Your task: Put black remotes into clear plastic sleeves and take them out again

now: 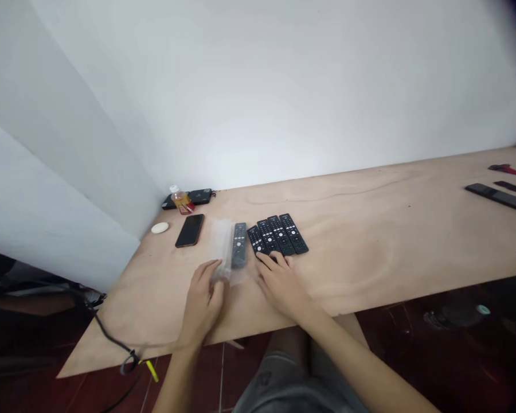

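Observation:
Four black remotes lie side by side on the wooden table, among them the rightmost remote (294, 233) and the leftmost remote (256, 238). To their left, another remote (239, 245) lies on or in a clear plastic bag (222, 246). My left hand (204, 292) is at the bag's lower left edge, thumb and fingers apart, fingertips touching the plastic. My right hand (281, 282) rests at the lower ends of the leftmost remotes, its fingers spread over them; part of the thumb side is hard to make out.
A phone (190, 230), a white round lid (159, 228), a bottle (182, 201) and black boxes (200, 197) are at the left. A black remote-like object (499, 197) and a red item (511, 170) lie far right. A cable (112, 338) hangs off the left edge.

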The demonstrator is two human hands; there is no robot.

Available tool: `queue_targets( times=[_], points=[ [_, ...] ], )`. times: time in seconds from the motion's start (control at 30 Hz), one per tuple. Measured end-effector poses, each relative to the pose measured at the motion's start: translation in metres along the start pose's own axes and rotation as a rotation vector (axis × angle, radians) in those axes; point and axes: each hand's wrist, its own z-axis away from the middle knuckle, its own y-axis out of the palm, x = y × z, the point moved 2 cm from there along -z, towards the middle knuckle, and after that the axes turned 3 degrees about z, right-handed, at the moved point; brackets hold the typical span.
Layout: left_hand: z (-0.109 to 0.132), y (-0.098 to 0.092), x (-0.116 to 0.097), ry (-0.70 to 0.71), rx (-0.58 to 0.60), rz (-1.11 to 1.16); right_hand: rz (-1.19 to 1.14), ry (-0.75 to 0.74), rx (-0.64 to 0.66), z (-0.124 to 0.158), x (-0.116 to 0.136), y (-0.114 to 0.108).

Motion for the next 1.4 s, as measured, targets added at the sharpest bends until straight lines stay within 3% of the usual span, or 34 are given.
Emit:
queue_targets(
  times=[0.1,0.23,0.33,0.4,0.5,0.6,0.67,0.77,0.87,0.97,1.1,1.27,1.4],
  points=[
    [0.000,-0.001,0.005,0.008,-0.056,-0.074,-0.127,-0.080,-0.015,0.045,-0.010,-0.013],
    [0.002,-0.005,0.005,-0.004,-0.122,-0.093,-0.303,-0.026,-0.039,0.097,-0.035,-0.041],
    [0.011,-0.009,-0.011,0.011,-0.189,-0.065,-0.461,0.070,-0.071,0.119,-0.066,-0.061],
    [0.019,-0.005,-0.029,0.008,-0.174,-0.022,-0.517,0.131,-0.103,0.126,-0.088,-0.069],
    [0.030,0.015,-0.058,0.045,-0.004,0.074,-0.502,0.180,-0.167,0.129,-0.113,-0.073],
    [0.034,0.034,-0.073,0.117,0.097,0.079,-0.471,0.132,-0.178,0.128,-0.116,-0.072],
    [0.032,0.036,-0.070,0.127,0.055,0.014,-0.449,0.034,-0.131,0.126,-0.108,-0.071],
    [0.025,0.021,-0.048,0.137,-0.050,-0.086,-0.408,-0.080,-0.060,0.123,-0.094,-0.072],
    [0.011,-0.002,-0.022,0.166,-0.076,-0.133,-0.387,-0.101,-0.047,0.120,-0.090,-0.072],
    [-0.007,-0.015,-0.008,0.101,-0.089,-0.152,-0.382,-0.115,-0.028,0.117,-0.092,-0.071],
    [-0.020,-0.003,-0.019,0.015,-0.077,-0.217,-0.372,-0.114,-0.012,0.115,-0.092,-0.067],
    [-0.018,0.028,-0.035,0.057,0.082,-0.298,-0.377,-0.096,-0.037,0.116,-0.090,-0.066],
    [-0.015,0.016,-0.017,0.051,0.136,-0.210,-0.380,-0.099,-0.039,0.116,-0.091,-0.065]
  ],
)
